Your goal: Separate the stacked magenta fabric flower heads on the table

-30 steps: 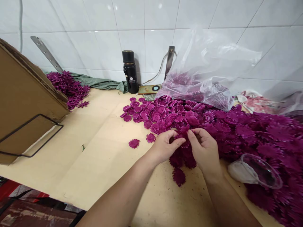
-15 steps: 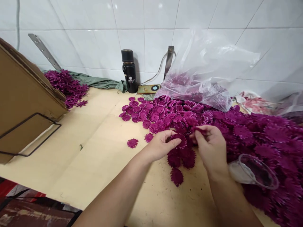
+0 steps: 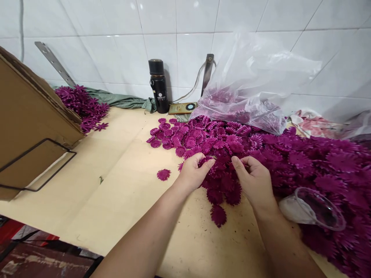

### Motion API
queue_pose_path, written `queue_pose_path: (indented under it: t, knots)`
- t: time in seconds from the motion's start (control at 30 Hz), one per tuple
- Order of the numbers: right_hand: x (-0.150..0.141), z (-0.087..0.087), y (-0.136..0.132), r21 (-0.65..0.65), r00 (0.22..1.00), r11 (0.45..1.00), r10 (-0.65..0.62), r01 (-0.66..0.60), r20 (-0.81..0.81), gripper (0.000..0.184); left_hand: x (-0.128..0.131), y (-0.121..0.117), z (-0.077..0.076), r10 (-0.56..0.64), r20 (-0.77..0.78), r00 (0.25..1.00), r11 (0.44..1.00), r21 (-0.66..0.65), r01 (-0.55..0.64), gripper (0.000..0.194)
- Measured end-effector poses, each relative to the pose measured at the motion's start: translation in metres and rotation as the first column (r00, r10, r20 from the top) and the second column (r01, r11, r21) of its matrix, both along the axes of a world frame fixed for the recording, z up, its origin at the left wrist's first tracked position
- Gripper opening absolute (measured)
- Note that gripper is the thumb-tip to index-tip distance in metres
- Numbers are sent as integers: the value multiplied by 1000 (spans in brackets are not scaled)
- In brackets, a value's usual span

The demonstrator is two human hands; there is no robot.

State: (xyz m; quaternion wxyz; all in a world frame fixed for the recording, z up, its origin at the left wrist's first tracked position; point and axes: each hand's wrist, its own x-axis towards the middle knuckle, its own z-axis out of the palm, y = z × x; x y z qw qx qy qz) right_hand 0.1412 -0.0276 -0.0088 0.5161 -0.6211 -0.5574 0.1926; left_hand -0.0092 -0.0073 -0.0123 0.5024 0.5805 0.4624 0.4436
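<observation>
My left hand [image 3: 194, 170] pinches the edge of a dark magenta fabric flower piece [image 3: 206, 160] between thumb and fingers, over the near edge of a heap of like pieces. A hand's width to the right, my right hand [image 3: 256, 180] has its thumb and fingers pressed together; what is between them, if anything, is hidden. Several flat, fringed-edge flower pieces [image 3: 218, 215] lie on the table just below and between the hands. The main heap of flower pieces [image 3: 307, 162] spreads behind and to the right. One single flower piece [image 3: 164, 174] lies apart on the left.
A clear plastic cup [image 3: 321, 210] lies tipped on the heap by my right forearm. Behind are a plastic bag [image 3: 261, 81] of pieces, a phone [image 3: 182, 108] and a black bottle [image 3: 159, 88]. At left stand a cardboard box [image 3: 34, 127] and a pile of star-shaped purple pieces [image 3: 84, 106].
The flower piece that showed in my right fingers is no longer visible there. My left hand has drawn slightly left, and its flower piece is now mostly hidden. The view has shifted a little.
</observation>
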Motion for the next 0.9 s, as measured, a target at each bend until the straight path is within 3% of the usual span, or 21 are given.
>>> queue_pose_path:
  t: [0.13,0.2,0.3,0.4,0.5,0.63,0.73,0.9]
  knots:
    - [-5,-3,-2,77,993,990,116,-115,-18,35,3,0,0,36,-10,999,999,-27,-36,25]
    - [-10,-4,-4,114,981,975,185,-192,64,37,4,0,-1,31,31,999,998,-54,-29,27]
    - [-17,-2,-8,92,950,956,259,-278,176,25,6,1,-4,35,106,994,995,-101,-25,35]
    - [-21,-3,-10,33,959,964,257,-262,123,19,8,1,-6,35,124,992,992,-122,-20,38]
    - [-19,-3,-10,16,976,979,203,-205,77,13,9,-1,-4,-40,127,991,992,-115,55,36]
    - [-14,-2,-9,55,991,990,127,-129,32,9,11,-6,3,-148,136,980,981,-104,162,15]
    - [-14,-2,-9,69,993,991,114,-115,26,10,11,-8,4,-139,127,982,984,-96,152,6]
    - [-14,-2,-11,127,980,975,169,-181,103,13,10,-3,0,-104,107,989,988,-102,115,11]
